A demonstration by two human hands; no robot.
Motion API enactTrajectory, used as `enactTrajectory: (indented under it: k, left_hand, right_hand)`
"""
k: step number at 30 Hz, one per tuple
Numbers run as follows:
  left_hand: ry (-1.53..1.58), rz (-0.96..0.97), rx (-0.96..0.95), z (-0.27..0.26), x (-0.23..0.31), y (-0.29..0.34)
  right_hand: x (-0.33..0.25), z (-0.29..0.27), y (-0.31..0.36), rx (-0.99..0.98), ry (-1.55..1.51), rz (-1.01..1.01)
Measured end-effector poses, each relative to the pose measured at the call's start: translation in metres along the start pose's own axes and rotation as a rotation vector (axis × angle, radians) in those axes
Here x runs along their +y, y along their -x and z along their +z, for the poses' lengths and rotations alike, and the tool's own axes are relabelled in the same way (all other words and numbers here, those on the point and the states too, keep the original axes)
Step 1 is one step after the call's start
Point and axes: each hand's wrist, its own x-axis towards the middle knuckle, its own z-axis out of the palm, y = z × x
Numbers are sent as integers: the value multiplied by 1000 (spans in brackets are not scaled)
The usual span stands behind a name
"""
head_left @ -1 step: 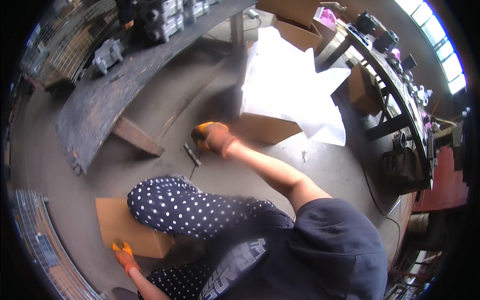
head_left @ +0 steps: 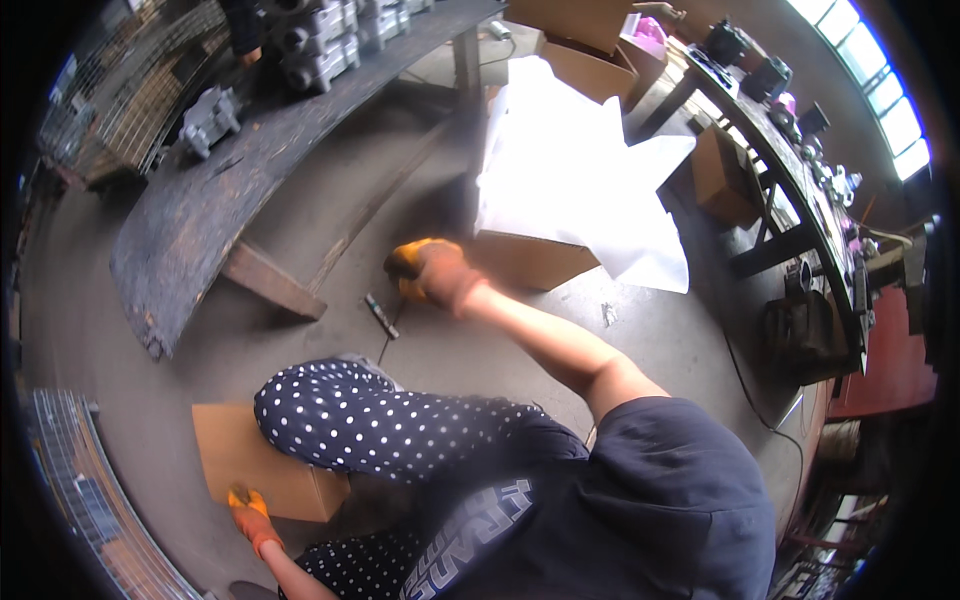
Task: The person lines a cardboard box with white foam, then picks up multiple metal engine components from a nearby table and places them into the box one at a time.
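My left hand (head_left: pixel 250 515), in an orange glove, lies on the near edge of a small brown cardboard box (head_left: pixel 240 455) at the lower left, its fingers bent over the edge. My knee in dotted trousers (head_left: pixel 330 410) covers part of that box. Out in front, my right hand (head_left: pixel 435 272) is gloved too, with curled fingers; whatever it may hold is hidden. Just below it on the floor is a short, thin dark-and-silver object (head_left: pixel 381 316). To the right of that hand stands a larger cardboard box (head_left: pixel 535 262), draped with white sheeting (head_left: pixel 560 160).
A dark worktable (head_left: pixel 230 180) carrying grey metal castings (head_left: pixel 318 50) runs along the upper left, a person's hand (head_left: pixel 250 57) beside them. At right stands another bench (head_left: pixel 790 170) with parts. A cable (head_left: pixel 745 385) crosses the floor. Wire mesh (head_left: pixel 95 490) borders the lower left.
The view has shifted very slightly. Both hands stay in nearly the same places, the right one a touch farther right.
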Motion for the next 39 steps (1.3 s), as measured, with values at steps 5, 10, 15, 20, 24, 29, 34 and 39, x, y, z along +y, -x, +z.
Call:
enactTrajectory:
  k: [5,10,15,20,24,29,34,39]
  left_hand:
    - [165,34,35,33,60,75]
    - [-667,798,113,99,149,212]
    - [-692,906,776,56,129,314]
    - [-547,457,1358,8,-10,419]
    - [-765,-76,1408,26,-95,505]
    - [-1161,-679,1896,18,-167,618]
    - [-477,-1290,1813,-77,-175,688]
    - [-325,-1501,1377,-134,-300,745]
  right_hand:
    - [20,-56,33,176,-240,-76]
    - [10,-26,69,110,-396,-180]
    - [-151,-2,64,-27,-487,-842]
    - [-254,86,26,-709,-452,-1278]
    - [-267,255,-97,-1097,-437,-1066]
    - [-273,287,-48,-597,634,-1727]
    - [-237,313,-90,-586,569,-1641]
    - [-241,301,-91,-658,805,-1536]
